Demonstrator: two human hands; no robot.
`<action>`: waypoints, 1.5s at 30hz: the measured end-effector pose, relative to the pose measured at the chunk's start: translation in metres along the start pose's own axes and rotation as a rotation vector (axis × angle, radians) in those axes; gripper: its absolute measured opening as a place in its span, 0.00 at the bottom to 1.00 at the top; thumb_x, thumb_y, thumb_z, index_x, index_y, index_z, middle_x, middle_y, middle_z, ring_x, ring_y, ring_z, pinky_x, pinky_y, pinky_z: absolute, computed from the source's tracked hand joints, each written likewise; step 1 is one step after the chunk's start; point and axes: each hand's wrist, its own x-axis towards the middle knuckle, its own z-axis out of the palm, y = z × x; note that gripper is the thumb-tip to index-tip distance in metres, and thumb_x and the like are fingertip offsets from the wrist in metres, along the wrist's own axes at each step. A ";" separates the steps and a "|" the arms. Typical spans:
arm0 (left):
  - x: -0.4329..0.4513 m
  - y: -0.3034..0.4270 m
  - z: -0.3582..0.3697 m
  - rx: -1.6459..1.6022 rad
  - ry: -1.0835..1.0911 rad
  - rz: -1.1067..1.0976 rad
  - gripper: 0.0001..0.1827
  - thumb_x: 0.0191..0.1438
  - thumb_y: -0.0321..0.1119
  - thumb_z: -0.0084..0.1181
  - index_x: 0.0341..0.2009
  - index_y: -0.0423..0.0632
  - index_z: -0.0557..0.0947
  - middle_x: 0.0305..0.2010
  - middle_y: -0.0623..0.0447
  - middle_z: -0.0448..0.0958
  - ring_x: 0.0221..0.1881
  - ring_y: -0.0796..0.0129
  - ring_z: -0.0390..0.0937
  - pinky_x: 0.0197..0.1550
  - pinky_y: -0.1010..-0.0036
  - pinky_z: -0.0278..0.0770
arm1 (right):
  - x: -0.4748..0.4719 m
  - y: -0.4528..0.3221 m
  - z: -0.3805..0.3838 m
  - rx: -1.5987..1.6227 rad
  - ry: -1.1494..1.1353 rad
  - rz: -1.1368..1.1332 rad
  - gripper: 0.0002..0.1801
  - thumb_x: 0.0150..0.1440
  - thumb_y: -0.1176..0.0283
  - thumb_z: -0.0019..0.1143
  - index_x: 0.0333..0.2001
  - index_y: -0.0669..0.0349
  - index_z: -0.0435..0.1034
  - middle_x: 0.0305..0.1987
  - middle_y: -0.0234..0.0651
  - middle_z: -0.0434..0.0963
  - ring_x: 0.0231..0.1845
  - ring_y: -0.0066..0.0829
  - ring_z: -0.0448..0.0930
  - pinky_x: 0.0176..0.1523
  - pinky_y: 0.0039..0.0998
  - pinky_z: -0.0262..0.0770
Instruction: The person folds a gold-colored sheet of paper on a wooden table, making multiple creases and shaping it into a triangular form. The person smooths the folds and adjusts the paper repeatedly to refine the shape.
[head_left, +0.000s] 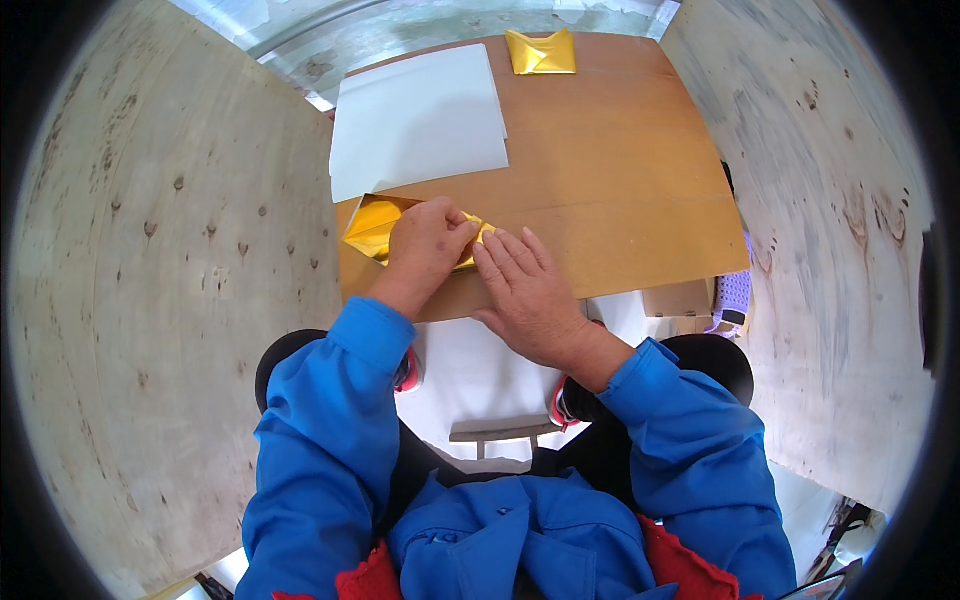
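Note:
A sheet of gold foil paper, partly folded, lies at the near left of the brown tabletop. My left hand is over its middle, thumb and fingertips pinched together on the foil. Flat beside it, my right hand rests its fingertips on the foil's right end, fingers extended. Both hands cover much of the piece, so its folds there are hidden. At the table's far edge sits a finished-looking folded gold foil piece, apart from both hands.
White paper sheets lie stacked at the table's back left. Plywood panels stand on the left and right. Below the table's right side are a cardboard box and a purple woven item.

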 end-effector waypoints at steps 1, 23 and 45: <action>0.000 0.000 0.000 -0.002 -0.005 0.006 0.17 0.55 0.43 0.69 0.33 0.39 0.88 0.28 0.44 0.86 0.28 0.58 0.85 0.34 0.65 0.81 | -0.001 0.000 0.002 -0.003 0.037 -0.013 0.46 0.56 0.54 0.71 0.69 0.75 0.62 0.73 0.58 0.67 0.77 0.52 0.65 0.81 0.54 0.50; 0.002 -0.001 -0.004 -0.060 -0.060 -0.069 0.17 0.57 0.42 0.67 0.34 0.38 0.87 0.30 0.42 0.86 0.32 0.54 0.85 0.37 0.63 0.81 | 0.002 -0.008 0.014 0.025 -0.031 0.014 0.54 0.60 0.44 0.64 0.73 0.77 0.55 0.77 0.61 0.60 0.81 0.53 0.56 0.84 0.50 0.44; -0.002 0.002 -0.002 -0.074 -0.033 -0.058 0.15 0.57 0.40 0.67 0.34 0.39 0.86 0.31 0.43 0.85 0.34 0.55 0.84 0.38 0.63 0.81 | 0.003 -0.010 0.012 0.062 -0.109 0.044 0.59 0.56 0.49 0.72 0.77 0.75 0.49 0.79 0.60 0.56 0.83 0.54 0.54 0.84 0.50 0.43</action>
